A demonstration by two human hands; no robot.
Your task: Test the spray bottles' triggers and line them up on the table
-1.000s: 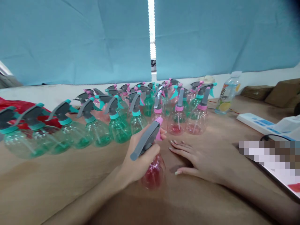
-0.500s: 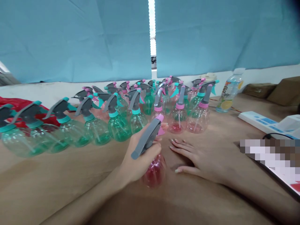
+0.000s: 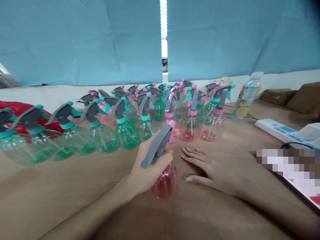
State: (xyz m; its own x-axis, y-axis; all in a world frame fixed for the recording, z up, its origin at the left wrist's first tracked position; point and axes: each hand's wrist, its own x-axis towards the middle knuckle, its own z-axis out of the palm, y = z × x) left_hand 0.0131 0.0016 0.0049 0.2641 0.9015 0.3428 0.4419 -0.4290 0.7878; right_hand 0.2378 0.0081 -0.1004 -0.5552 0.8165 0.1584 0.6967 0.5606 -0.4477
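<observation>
My left hand (image 3: 149, 163) is wrapped around the neck of a pink spray bottle (image 3: 165, 182) that stands upright on the table (image 3: 205, 213). Its grey trigger head with a pink nozzle points away from me, and my fingers hide the collar. To the right of it, my right hand (image 3: 203, 166) lies flat on the tabletop, fingers spread, holding nothing. Just beyond my hands are clear pink-tinted spray bottles (image 3: 211, 128). A row of green-tinted spray bottles (image 3: 127, 133) with turquoise collars runs off to the left.
Behind the front row stand several more spray bottles (image 3: 158, 108). A drink bottle (image 3: 243, 100) is at the back right, near brown packages (image 3: 303, 100). On the right lie a white power strip (image 3: 277, 131) and a blurred-out flat object (image 3: 290, 176). Red plastic (image 3: 15, 108) sits far left.
The view has shifted very slightly. Both hands and the pink spray bottle stay where they were.
</observation>
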